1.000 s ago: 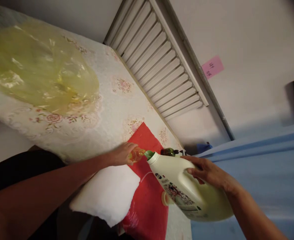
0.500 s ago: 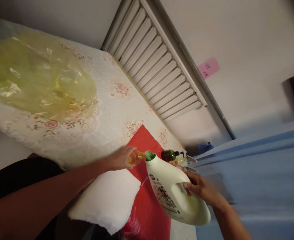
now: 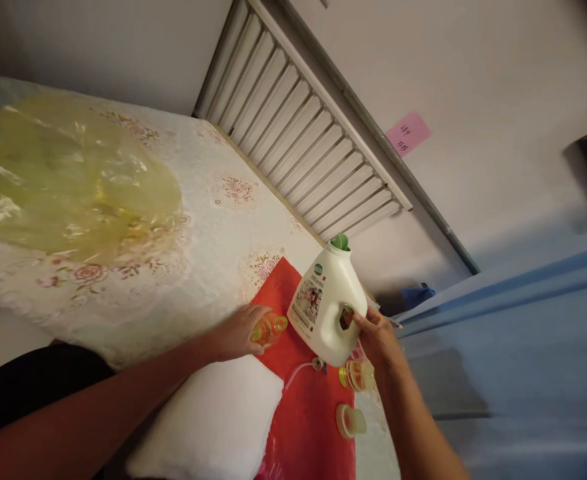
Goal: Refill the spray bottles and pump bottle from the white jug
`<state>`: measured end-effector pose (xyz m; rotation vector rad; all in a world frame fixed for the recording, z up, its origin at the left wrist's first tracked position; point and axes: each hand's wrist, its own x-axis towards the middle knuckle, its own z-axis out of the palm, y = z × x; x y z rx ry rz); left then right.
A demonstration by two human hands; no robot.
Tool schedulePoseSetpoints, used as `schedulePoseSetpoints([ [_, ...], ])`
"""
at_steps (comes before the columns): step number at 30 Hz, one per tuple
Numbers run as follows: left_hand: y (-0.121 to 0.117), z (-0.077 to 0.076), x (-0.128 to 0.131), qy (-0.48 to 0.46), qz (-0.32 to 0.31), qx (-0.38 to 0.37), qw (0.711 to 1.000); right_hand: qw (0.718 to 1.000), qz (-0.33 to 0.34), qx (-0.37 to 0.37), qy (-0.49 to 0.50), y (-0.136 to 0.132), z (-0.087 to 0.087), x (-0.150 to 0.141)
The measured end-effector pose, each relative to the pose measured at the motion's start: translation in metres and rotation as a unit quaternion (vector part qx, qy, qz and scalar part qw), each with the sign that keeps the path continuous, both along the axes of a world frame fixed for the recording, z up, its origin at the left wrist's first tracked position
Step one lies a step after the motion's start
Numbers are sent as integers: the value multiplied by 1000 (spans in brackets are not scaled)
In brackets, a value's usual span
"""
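Note:
My right hand (image 3: pixel 377 333) grips the handle of a big cream-coloured detergent jug (image 3: pixel 330 320), whose uncapped green mouth points up and away from me. In my left hand (image 3: pixel 246 331) is a small clear bottle (image 3: pixel 272 329) of orange-yellow liquid, its neck turned toward the jug. Beneath both lies a red sheet (image 3: pixel 313 413). On its right side are a pump head with a thin tube (image 3: pixel 317 363), a clear bottle with a yellowish neck (image 3: pixel 356 375) and a pale green cap (image 3: pixel 350 421). The jug covers part of what lies behind it.
A white cloth or pad (image 3: pixel 213 420) is at the near edge, below my left forearm. The flowered tablecloth (image 3: pixel 213 247) carries a yellow plastic bag (image 3: pixel 73 180) at the left. A white radiator (image 3: pixel 298 127) runs along the wall, and a blue curtain (image 3: pixel 513 360) hangs at the right.
The jug was tilted with its mouth at the small bottle's neck. Now it is tipped back upright and moved away, uncovering the pump, the clear bottle and the cap. My left hand stays nearly in place.

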<state>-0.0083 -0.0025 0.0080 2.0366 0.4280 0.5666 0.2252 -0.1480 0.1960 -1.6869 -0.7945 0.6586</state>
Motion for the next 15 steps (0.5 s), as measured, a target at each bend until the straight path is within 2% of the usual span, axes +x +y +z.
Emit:
schedulePoseSetpoints([
  [4,1,3,0,1,-6,13,1000,994,-75,76,-7,37,-34,1],
  [8,0,10,-3,6,-6,8,1000,978,-155,135,-39,65,-77,0],
  [12,0,11,-3,4,-7,5,1000,966,-203,150,-58,77,-118,-7],
  [15,0,9,-2,-1,-9,5,1000,968,-202,134,-64,74,-129,-10],
])
